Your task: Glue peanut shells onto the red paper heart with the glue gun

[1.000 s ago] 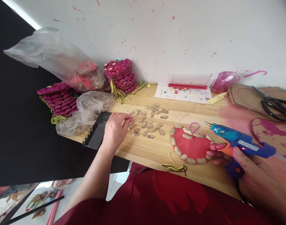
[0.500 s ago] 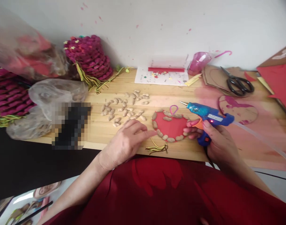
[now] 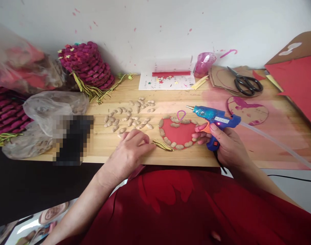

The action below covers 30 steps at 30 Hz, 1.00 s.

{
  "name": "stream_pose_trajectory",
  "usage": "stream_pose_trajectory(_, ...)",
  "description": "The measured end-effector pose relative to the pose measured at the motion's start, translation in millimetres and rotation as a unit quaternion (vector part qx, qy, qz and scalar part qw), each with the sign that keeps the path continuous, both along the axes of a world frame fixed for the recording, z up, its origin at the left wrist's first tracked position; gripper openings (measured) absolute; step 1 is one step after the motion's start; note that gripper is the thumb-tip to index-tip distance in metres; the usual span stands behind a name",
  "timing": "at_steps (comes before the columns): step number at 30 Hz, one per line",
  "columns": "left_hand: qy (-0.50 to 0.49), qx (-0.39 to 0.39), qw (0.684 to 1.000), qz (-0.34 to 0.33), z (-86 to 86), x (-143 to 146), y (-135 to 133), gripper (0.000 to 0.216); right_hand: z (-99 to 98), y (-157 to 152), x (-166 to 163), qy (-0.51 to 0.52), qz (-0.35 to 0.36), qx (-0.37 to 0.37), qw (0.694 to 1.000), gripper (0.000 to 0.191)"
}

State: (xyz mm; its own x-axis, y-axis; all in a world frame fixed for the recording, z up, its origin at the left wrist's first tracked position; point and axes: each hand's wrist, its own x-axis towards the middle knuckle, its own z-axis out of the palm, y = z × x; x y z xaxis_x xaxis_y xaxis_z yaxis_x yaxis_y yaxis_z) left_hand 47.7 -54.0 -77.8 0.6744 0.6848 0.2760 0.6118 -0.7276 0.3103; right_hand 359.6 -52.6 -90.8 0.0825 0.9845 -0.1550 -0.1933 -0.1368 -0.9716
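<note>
My right hand (image 3: 225, 141) is wrapped round a blue hot glue gun (image 3: 213, 117), fingers at its orange trigger and its metal nozzle pointing left. A clear glue stick (image 3: 273, 137) sticks out of its back. Under the nozzle lies a red heart (image 3: 184, 134), edged with peanuts and topped by a pink loop (image 3: 181, 115). My left hand (image 3: 132, 146) has thumb and fingers drawn together at the left end of a yellow and dark yarn tassel (image 3: 163, 145). That tassel lies along the heart's lower left edge. Behind my left hand, loose peanuts (image 3: 130, 119) are scattered on the table.
Black scissors (image 3: 247, 85) rest on cardboard (image 3: 219, 80) near a stained cardboard heart (image 3: 247, 110). Paper with small stars (image 3: 145, 83) and a pink cup (image 3: 204, 64) stand by the wall. Plastic bags (image 3: 55, 105) and a purple bundle (image 3: 89, 66) occupy the left. Red sheets (image 3: 298, 81) lie right.
The tassel has shifted up and turned, now lying against the heart's lower left edge. My left hand has drawn back slightly from the heart, its pointing finger bent in. The view has shifted a little.
</note>
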Motion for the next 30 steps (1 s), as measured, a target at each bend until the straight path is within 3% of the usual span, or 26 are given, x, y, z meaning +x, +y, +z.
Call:
stream_pose_trajectory(5,-0.046,0.019,0.996,0.073,0.4,2,-1,0.031,-0.4,1,0,-0.002,-0.004,0.004,1.0,0.027)
stream_pose_trajectory(12,-0.029,-0.027,0.997,0.061,-6.9,21,10,0.029,0.4,0,1,-0.014,-0.008,-0.002,1.0,0.026)
stream_pose_trajectory(21,-0.058,-0.029,0.993,0.096,-9.6,19,17,0.01,3.1,1,-1,-0.011,-0.035,-0.005,0.999,0.028)
stream_pose_trajectory(30,-0.086,-0.042,0.992,0.085,-13.4,27,21,0.036,10.1,-2,-4,-0.024,-0.1,-0.027,0.994,0.028)
